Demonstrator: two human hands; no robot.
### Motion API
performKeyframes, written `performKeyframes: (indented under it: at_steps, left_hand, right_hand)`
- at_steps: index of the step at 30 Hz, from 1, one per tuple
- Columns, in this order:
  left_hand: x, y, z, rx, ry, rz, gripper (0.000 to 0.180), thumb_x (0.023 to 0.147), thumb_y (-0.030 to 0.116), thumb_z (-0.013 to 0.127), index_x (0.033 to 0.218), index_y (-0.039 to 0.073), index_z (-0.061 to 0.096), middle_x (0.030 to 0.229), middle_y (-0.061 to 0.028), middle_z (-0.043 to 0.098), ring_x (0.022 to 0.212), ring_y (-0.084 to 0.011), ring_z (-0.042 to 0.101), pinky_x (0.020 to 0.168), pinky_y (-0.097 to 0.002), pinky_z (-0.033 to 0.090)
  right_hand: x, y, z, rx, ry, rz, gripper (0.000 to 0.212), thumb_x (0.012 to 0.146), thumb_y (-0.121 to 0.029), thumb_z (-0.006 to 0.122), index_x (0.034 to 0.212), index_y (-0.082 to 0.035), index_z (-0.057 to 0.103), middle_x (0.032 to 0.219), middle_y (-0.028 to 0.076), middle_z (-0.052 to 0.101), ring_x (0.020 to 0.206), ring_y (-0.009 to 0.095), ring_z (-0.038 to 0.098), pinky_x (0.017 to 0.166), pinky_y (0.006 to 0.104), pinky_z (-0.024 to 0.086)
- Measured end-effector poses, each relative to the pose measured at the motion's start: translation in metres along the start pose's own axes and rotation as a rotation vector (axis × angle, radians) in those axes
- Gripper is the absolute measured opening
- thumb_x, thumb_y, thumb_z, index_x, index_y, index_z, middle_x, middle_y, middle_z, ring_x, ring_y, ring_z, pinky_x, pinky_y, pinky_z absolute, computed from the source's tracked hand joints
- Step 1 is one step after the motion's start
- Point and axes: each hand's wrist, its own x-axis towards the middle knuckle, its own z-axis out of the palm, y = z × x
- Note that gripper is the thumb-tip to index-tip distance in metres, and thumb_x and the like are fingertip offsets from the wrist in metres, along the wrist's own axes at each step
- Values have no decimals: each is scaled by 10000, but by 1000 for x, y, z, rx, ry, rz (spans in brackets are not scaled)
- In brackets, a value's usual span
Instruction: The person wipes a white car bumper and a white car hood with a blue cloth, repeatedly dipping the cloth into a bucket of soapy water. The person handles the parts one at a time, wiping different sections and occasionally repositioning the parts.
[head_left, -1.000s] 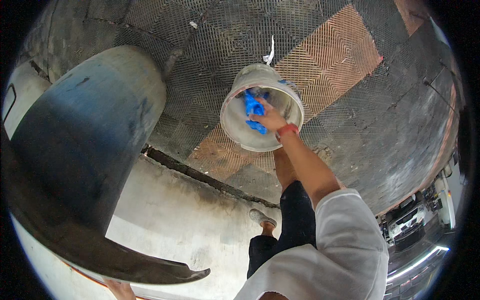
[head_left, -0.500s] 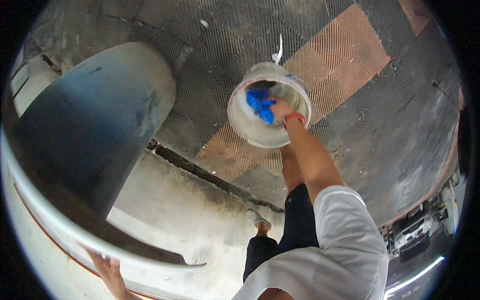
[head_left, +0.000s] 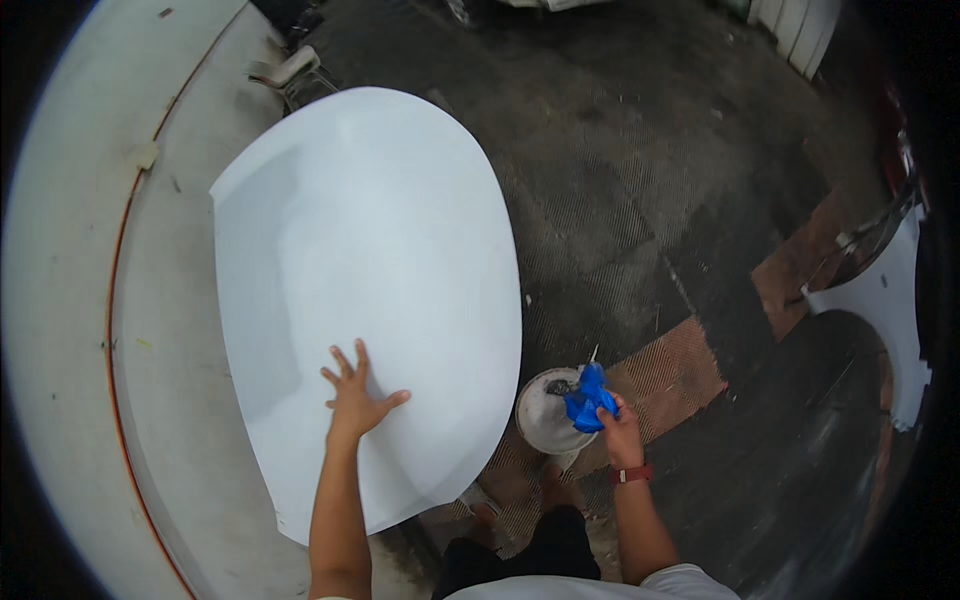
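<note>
A large white curved panel, shaped like a car hood, fills the left middle. My left hand rests on its lower part with the fingers spread. To the right, my right hand pinches a crumpled blue bundle; whether it is thin plastic or cloth I cannot tell. That bundle hangs above a round whitish bucket on the floor and covers part of its mouth. Something dark shows at the bucket's inside, too small to name. A red band circles my right wrist.
A pale wall with an orange pipe runs along the left. Behind the panel stands a chair. A white fender-like panel is at the far right. Dark ribbed floor tiles stretch beyond the bucket.
My right hand has come up out of the bucket with the blue bundle. My left hand has moved from the panel's edge onto its white face. The view has swung toward the panel.
</note>
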Motion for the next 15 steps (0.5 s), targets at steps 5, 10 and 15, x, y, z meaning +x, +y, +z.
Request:
performKeyframes:
  at_steps: [5, 10, 15]
  left_hand:
    - [-18, 9, 20, -28, 59, 37, 1464, 690, 765, 889, 1771, 263, 40, 1797, -280, -146, 1584, -658, -145, 1046, -971, 114]
    - [-1, -41, 31, -17, 170, 249, 982, 986, 640, 655, 1748, 167, 257, 1822, -235, 63, 1665, -509, -47, 1144, -907, 28]
    - [-4, -129, 30, 112, 171, 469, 870, 1017, 572, 639, 1717, 150, 342, 1811, -167, 215, 1678, -439, 104, 1257, -794, 71]
  right_hand:
    - [-70, -209, 82, -568, -128, -500, 374, 1013, -105, 667, 1368, 12, 674, 1301, 171, 721, 1174, 276, 705, 1032, 377, 539]
    - [-137, -254, 251, -626, -296, -694, 359, 1028, -152, 671, 1345, 16, 682, 1233, 195, 744, 1091, 257, 726, 964, 376, 566]
    - [-165, -235, 378, -639, -564, -538, 374, 1008, -204, 713, 1311, 15, 693, 1191, 200, 750, 1008, 222, 717, 883, 362, 579]
